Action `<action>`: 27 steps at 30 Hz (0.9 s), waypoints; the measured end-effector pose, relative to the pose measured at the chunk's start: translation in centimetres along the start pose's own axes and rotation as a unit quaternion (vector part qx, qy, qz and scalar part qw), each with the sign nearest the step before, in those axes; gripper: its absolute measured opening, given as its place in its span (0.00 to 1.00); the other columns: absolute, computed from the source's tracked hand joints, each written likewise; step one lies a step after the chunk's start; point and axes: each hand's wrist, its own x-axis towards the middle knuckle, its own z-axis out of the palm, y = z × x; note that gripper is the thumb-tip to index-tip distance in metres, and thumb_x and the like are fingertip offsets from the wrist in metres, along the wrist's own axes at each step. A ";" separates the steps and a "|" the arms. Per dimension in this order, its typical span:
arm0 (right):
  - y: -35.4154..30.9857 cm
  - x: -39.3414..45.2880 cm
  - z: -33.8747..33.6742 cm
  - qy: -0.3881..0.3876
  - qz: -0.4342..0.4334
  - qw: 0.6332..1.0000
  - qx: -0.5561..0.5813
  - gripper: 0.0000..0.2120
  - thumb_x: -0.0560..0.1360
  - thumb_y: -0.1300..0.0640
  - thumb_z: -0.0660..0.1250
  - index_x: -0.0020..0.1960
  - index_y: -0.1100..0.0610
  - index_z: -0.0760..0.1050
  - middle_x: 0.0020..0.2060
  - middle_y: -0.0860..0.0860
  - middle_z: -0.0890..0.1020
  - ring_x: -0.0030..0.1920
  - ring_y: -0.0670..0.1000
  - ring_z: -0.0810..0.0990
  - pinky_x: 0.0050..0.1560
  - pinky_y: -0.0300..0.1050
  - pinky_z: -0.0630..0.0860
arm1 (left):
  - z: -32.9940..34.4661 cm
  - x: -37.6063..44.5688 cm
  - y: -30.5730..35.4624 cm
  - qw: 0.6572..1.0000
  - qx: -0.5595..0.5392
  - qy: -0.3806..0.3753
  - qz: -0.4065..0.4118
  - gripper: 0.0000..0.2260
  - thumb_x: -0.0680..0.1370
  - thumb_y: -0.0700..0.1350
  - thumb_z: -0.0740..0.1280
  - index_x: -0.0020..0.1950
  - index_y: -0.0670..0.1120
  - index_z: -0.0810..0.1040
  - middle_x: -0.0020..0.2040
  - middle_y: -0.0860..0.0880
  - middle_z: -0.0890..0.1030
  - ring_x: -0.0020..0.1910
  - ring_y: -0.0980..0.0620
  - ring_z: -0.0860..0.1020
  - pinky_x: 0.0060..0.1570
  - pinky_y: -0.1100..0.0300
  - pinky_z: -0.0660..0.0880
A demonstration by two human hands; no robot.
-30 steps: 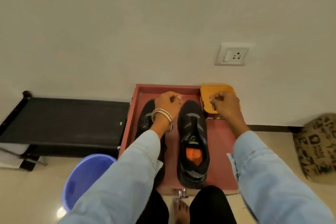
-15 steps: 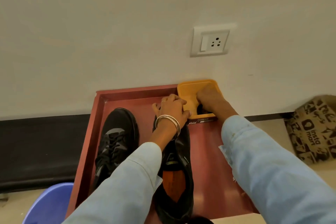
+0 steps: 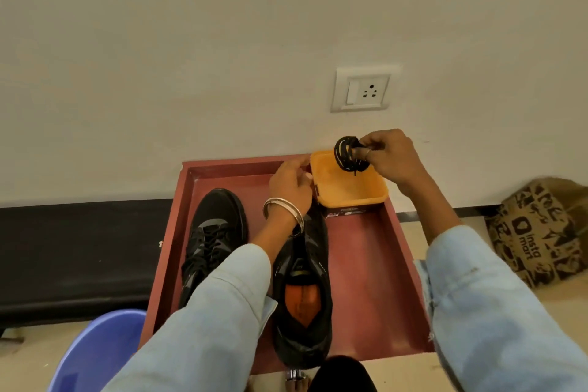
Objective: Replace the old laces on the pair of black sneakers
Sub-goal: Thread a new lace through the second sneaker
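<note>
Two black sneakers lie in a red tray [image 3: 375, 280]. The left sneaker [image 3: 216, 232] still carries its black laces. The right sneaker [image 3: 302, 289] has no laces, and its orange insole shows. My right hand [image 3: 386, 156] pinches a coiled black lace bundle with yellow flecks [image 3: 348, 154] just above an orange box [image 3: 348, 188] at the tray's far right corner. My left hand [image 3: 291, 184], with metal bangles on the wrist, holds the box's left edge, above the toe of the right sneaker.
The tray stands against a white wall with a socket plate [image 3: 361, 89]. A black bench [image 3: 79, 248] lies to the left, a blue tub [image 3: 95, 356] at the lower left, and a printed paper bag [image 3: 537, 232] on the right.
My right hand has lifted out of the orange box with the coiled lace bundle. My left hand has shifted onto the box's left edge. The camera has moved closer.
</note>
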 end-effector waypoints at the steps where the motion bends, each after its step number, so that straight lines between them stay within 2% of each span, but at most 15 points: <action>1: -1.0 -1.2 -0.4 -0.008 0.017 0.996 0.084 0.02 0.74 0.65 0.68 0.44 0.63 0.80 0.35 0.56 0.79 0.34 0.49 0.75 0.31 0.38 0.68 | -0.7 -0.5 0.7 0.998 -0.064 -0.017 -0.009 0.16 0.79 0.35 0.61 0.66 0.44 0.74 0.60 0.47 0.78 0.57 0.53 0.77 0.59 0.64 0.72; 2: -1.9 -2.4 -0.7 -0.015 0.026 0.988 0.153 0.05 0.75 0.68 0.65 0.43 0.63 0.80 0.36 0.58 0.80 0.33 0.51 0.76 0.29 0.39 0.68 | -1.3 -1.1 1.5 0.993 -0.115 -0.037 -0.012 0.16 0.79 0.36 0.63 0.65 0.44 0.74 0.59 0.48 0.79 0.55 0.55 0.77 0.58 0.64 0.73; 5: -4.1 -5.7 -0.9 -0.037 0.055 0.954 0.292 0.12 0.76 0.74 0.58 0.42 0.65 0.78 0.35 0.59 0.81 0.32 0.53 0.78 0.26 0.39 0.69 | -2.8 -3.2 4.0 0.977 -0.182 -0.104 -0.047 0.12 0.78 0.41 0.66 0.62 0.44 0.77 0.54 0.46 0.81 0.51 0.53 0.80 0.52 0.56 0.78; 7: -5.0 -7.7 -0.5 -0.044 0.068 0.935 0.345 0.10 0.76 0.73 0.60 0.42 0.64 0.79 0.32 0.56 0.81 0.31 0.51 0.76 0.25 0.38 0.68 | -3.5 -4.9 5.7 0.964 -0.210 -0.141 -0.076 0.11 0.78 0.42 0.66 0.59 0.42 0.78 0.47 0.48 0.83 0.44 0.53 0.82 0.46 0.57 0.79; 11: -5.8 -10.6 -0.1 -0.053 0.065 0.932 0.353 0.08 0.76 0.71 0.65 0.43 0.63 0.80 0.31 0.52 0.81 0.29 0.48 0.75 0.26 0.38 0.68 | -4.9 -8.0 7.5 0.966 -0.213 -0.104 -0.100 0.08 0.75 0.39 0.70 0.52 0.37 0.79 0.38 0.46 0.82 0.31 0.55 0.79 0.37 0.63 0.79; 15: -5.6 -12.5 -1.2 -0.060 0.041 0.966 0.247 0.09 0.74 0.73 0.65 0.44 0.63 0.82 0.32 0.53 0.81 0.30 0.48 0.74 0.27 0.37 0.68 | -7.9 -9.8 8.2 0.970 -0.206 -0.054 -0.115 0.02 0.75 0.38 0.70 0.43 0.41 0.82 0.35 0.45 0.81 0.29 0.54 0.76 0.34 0.62 0.76; 18: -4.5 -12.9 -2.9 -0.069 0.036 0.996 0.040 0.08 0.71 0.70 0.70 0.47 0.61 0.83 0.36 0.56 0.80 0.38 0.52 0.77 0.37 0.42 0.76 | -10.8 -10.4 8.2 0.968 -0.216 0.028 -0.123 0.02 0.75 0.38 0.69 0.44 0.42 0.82 0.35 0.46 0.82 0.28 0.55 0.75 0.29 0.64 0.75; 20: -3.3 -12.7 -3.7 -0.040 0.080 0.995 -0.048 0.07 0.70 0.69 0.72 0.47 0.62 0.82 0.38 0.58 0.82 0.38 0.54 0.80 0.37 0.43 0.77 | -12.6 -10.3 7.9 0.956 -0.246 0.084 -0.134 0.02 0.75 0.39 0.69 0.44 0.42 0.81 0.35 0.47 0.82 0.27 0.55 0.75 0.27 0.65 0.74; 22: -2.6 -13.0 -4.2 0.012 0.135 0.989 -0.052 0.03 0.71 0.68 0.71 0.45 0.65 0.81 0.38 0.61 0.83 0.31 0.56 0.81 0.30 0.43 0.79 | -14.3 -10.4 7.7 0.940 -0.277 0.138 -0.144 0.03 0.75 0.40 0.70 0.42 0.43 0.80 0.34 0.47 0.81 0.28 0.54 0.74 0.27 0.63 0.74; 24: -1.9 -13.4 -4.1 0.036 0.178 0.982 -0.051 0.05 0.74 0.66 0.69 0.46 0.69 0.79 0.37 0.62 0.82 0.25 0.55 0.82 0.24 0.41 0.78 | -15.3 -10.6 7.5 0.933 -0.278 0.177 -0.143 0.04 0.75 0.41 0.70 0.40 0.44 0.80 0.34 0.47 0.81 0.29 0.53 0.75 0.29 0.61 0.74; 25: -1.8 -13.6 -3.9 0.022 0.191 0.979 -0.060 0.06 0.76 0.66 0.67 0.48 0.70 0.78 0.37 0.63 0.82 0.26 0.56 0.82 0.25 0.42 0.79 | -15.6 -10.7 7.5 0.937 -0.265 0.184 -0.136 0.04 0.75 0.41 0.70 0.39 0.45 0.81 0.34 0.47 0.81 0.29 0.53 0.75 0.30 0.60 0.74; 27: -1.8 -14.0 -3.3 -0.033 0.198 0.974 -0.101 0.07 0.76 0.66 0.66 0.53 0.68 0.76 0.45 0.64 0.82 0.35 0.60 0.84 0.32 0.45 0.81 | -15.6 -11.0 7.7 0.952 -0.231 0.170 -0.107 0.05 0.75 0.43 0.71 0.39 0.47 0.81 0.34 0.48 0.82 0.29 0.54 0.76 0.33 0.60 0.75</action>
